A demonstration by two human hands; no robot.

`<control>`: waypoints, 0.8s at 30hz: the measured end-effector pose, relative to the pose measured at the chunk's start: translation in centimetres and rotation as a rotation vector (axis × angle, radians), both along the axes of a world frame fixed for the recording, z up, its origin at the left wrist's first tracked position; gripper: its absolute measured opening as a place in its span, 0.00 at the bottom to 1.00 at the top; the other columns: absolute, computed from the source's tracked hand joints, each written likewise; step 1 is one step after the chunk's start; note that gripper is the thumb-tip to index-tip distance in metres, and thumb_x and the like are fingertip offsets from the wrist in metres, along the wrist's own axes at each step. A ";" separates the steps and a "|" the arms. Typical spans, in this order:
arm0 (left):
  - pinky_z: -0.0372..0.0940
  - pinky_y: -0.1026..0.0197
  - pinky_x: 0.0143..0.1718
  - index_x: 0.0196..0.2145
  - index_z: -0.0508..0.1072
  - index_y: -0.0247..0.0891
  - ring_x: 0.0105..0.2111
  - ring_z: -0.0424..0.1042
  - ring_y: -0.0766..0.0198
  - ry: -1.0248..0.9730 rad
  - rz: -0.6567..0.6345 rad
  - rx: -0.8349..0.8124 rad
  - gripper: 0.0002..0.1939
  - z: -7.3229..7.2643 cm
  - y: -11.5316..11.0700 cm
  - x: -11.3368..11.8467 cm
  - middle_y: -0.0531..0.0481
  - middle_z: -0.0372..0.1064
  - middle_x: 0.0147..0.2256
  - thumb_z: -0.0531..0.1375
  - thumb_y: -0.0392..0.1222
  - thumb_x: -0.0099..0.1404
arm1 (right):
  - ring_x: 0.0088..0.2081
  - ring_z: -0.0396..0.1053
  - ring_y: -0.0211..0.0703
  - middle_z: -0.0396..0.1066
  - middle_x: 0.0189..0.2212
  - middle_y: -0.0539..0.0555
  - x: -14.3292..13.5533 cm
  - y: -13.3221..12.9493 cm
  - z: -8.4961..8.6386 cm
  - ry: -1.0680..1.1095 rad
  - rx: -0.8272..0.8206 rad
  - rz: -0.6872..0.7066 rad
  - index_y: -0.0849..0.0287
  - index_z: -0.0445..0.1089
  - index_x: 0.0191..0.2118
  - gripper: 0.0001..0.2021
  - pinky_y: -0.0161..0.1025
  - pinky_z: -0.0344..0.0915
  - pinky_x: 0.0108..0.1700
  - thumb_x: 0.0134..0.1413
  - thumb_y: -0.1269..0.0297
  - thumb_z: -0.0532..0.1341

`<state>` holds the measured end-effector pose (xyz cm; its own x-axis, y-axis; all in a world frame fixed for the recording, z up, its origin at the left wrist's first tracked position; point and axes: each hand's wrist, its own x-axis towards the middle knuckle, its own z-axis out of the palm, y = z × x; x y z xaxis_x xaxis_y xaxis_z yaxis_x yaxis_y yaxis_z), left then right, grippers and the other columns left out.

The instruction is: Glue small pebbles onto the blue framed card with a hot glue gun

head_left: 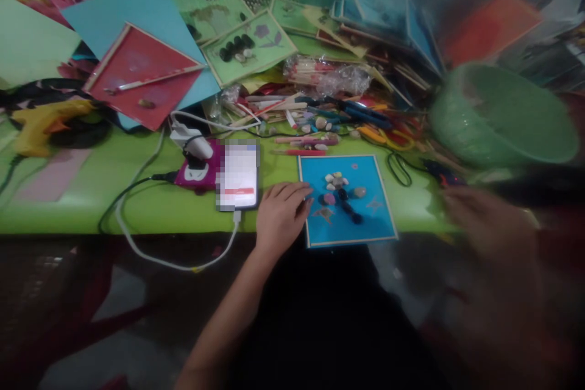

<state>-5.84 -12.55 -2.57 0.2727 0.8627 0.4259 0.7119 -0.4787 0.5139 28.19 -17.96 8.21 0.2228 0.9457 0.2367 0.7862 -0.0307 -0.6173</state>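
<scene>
My left hand (pixel 281 213) rests on the green table, its fingertips and thumb closed on the left edge of a blue picture (pixel 372 177) with a thin pale frame. A flower of whitish pebbles (pixel 337 181) sits on the picture above a stem of black pebbles (pixel 350 210). Pinkish and grey pebbles lie beside the stem, with star-like shapes on both sides. Off to the right, my right hand (pixel 496 225) is blurred and apart from the picture. Its fingers close around a dark object (pixel 443 173) near a thin black cord loop; its kind is unclear.
A lit phone (pixel 237 177) on a white cable lies left of the picture, against a purple power socket (pixel 196 173). A yellow glue gun (pixel 39 125) is at far left. Behind are sticks, pens, orange scissors (pixel 388 137), framed pictures (pixel 249 46) and a green bowl (pixel 503 116).
</scene>
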 end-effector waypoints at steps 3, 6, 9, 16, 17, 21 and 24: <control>0.68 0.49 0.49 0.48 0.79 0.44 0.49 0.76 0.55 -0.007 -0.002 -0.010 0.09 0.1 0.0 0.0 0.54 0.80 0.51 0.61 0.40 0.73 | 0.36 0.77 0.48 0.81 0.35 0.53 -2.1 2.4 -1.3 -0.149 -0.005 0.208 0.52 0.80 0.46 0.12 0.45 0.73 0.43 0.67 0.58 0.60; 0.68 0.49 0.49 0.48 0.79 0.44 0.49 0.76 0.55 -0.007 0.002 -0.022 0.09 0.1 0.0 0.1 0.53 0.80 0.51 0.61 0.40 0.72 | 0.48 0.76 0.52 0.79 0.46 0.56 -4.7 4.8 -2.6 -0.270 0.062 0.466 0.49 0.79 0.53 0.16 0.50 0.71 0.51 0.71 0.61 0.55; 0.68 0.49 0.49 0.48 0.79 0.44 0.49 0.76 0.55 -0.005 0.008 -0.028 0.09 0.1 -0.1 0.1 0.52 0.80 0.51 0.61 0.40 0.72 | 0.52 0.73 0.54 0.76 0.50 0.58 -6.8 6.3 -4.3 -0.348 0.056 0.595 0.50 0.75 0.60 0.18 0.54 0.70 0.54 0.71 0.61 0.55; 0.68 0.49 0.50 0.48 0.79 0.44 0.50 0.75 0.55 -0.012 0.005 -0.045 0.10 0.1 -0.1 0.1 0.52 0.80 0.51 0.60 0.42 0.74 | 0.56 0.69 0.61 0.74 0.53 0.61 -8.6 6.9 -6.8 -0.525 0.059 0.635 0.52 0.72 0.64 0.20 0.60 0.68 0.57 0.71 0.60 0.56; 0.68 0.49 0.50 0.49 0.79 0.44 0.49 0.75 0.55 -0.014 0.006 -0.037 0.10 0.1 -0.1 0.1 0.52 0.80 0.51 0.60 0.42 0.74 | 0.57 0.69 0.61 0.74 0.53 0.61 -8.6 6.8 -6.9 -0.541 0.059 0.626 0.51 0.72 0.64 0.21 0.60 0.68 0.56 0.70 0.60 0.56; 0.68 0.50 0.49 0.48 0.79 0.44 0.48 0.76 0.55 -0.013 0.010 -0.010 0.09 0.1 -0.1 0.1 0.53 0.80 0.50 0.60 0.42 0.73 | 0.58 0.67 0.63 0.73 0.55 0.61 -8.7 6.5 -7.0 -0.592 0.040 0.598 0.50 0.71 0.65 0.21 0.60 0.67 0.56 0.70 0.59 0.57; 0.68 0.50 0.48 0.48 0.79 0.44 0.48 0.76 0.55 -0.007 0.013 -0.009 0.09 0.2 -0.1 0.1 0.53 0.80 0.50 0.60 0.42 0.73 | 0.57 0.68 0.61 0.73 0.54 0.60 -8.8 6.4 -6.8 -0.583 0.053 0.602 0.50 0.71 0.64 0.21 0.58 0.67 0.56 0.70 0.59 0.57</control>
